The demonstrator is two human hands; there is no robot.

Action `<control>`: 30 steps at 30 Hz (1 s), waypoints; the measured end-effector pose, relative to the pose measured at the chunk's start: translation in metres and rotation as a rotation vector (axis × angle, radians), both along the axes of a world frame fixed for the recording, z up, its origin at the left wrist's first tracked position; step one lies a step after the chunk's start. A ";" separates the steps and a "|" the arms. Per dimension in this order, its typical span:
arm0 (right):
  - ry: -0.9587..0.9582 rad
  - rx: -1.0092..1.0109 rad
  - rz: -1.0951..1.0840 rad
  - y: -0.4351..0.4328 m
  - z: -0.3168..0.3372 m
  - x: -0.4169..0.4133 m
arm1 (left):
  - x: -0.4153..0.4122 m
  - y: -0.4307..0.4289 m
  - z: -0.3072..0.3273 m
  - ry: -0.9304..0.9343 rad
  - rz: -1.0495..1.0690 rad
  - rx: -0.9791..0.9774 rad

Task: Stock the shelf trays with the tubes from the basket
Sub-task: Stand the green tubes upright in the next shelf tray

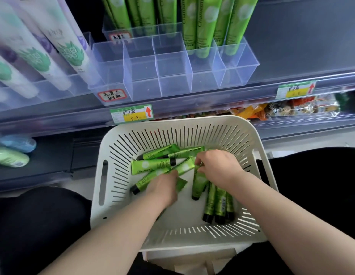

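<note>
A white slotted basket (117, 159) rests on my lap and holds several green tubes with black caps (152, 165). Both hands are down inside it. My left hand (162, 187) covers a tube near the middle, fingers curled around it. My right hand (216, 165) pinches the flat end of another green tube (199, 183) that points down toward me. Three more tubes (218, 203) lie side by side at the basket's right. Above, a clear divided shelf tray (144, 74) has bare compartments on its left and standing green tubes (202, 26) on its right.
White and purple tubes (43, 56) stand in a tray at the left. A second clear tray with green tubes (129, 14) sits behind. Price labels (132, 114) line the shelf edge. Snack packets (281, 110) lie on the lower shelf, and bottles (12, 153) at lower left.
</note>
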State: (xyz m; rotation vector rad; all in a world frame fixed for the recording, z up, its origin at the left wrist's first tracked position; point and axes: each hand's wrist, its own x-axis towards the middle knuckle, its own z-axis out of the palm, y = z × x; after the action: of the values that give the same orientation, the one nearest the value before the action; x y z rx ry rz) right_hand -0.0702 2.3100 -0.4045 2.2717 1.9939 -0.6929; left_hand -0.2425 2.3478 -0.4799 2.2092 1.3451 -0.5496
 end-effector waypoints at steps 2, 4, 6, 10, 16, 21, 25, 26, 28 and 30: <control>-0.009 0.058 0.000 -0.001 0.007 -0.001 | -0.005 0.006 0.012 -0.145 0.047 0.064; -0.005 0.137 -0.003 -0.003 0.015 -0.002 | -0.007 0.012 0.029 -0.293 0.085 0.107; 0.008 0.222 -0.018 -0.005 0.026 -0.002 | -0.008 0.016 0.047 -0.411 0.127 0.139; 0.010 0.346 -0.076 -0.009 0.054 -0.001 | -0.008 0.023 0.083 -0.573 0.181 0.223; 0.014 0.507 -0.082 -0.001 0.113 -0.002 | -0.004 0.042 0.158 -0.771 0.250 0.425; 0.018 0.708 -0.109 0.016 0.170 0.001 | 0.005 0.057 0.226 -0.944 0.258 0.549; 0.001 0.887 -0.129 0.030 0.211 0.008 | 0.013 0.073 0.264 -1.044 0.338 0.649; -0.004 0.924 -0.130 0.033 0.219 0.009 | 0.015 0.077 0.271 -1.073 0.358 0.658; -0.026 0.986 -0.129 0.040 0.234 0.013 | 0.019 0.085 0.283 -1.121 0.376 0.670; -0.040 1.032 -0.126 0.046 0.242 0.016 | 0.022 0.092 0.291 -1.140 0.370 0.686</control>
State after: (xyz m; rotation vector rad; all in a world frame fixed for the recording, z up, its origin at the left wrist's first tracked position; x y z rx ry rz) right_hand -0.0543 2.3561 -0.1621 2.8198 2.5550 0.5569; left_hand -0.2201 2.4402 -0.1890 1.9954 1.2470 1.2905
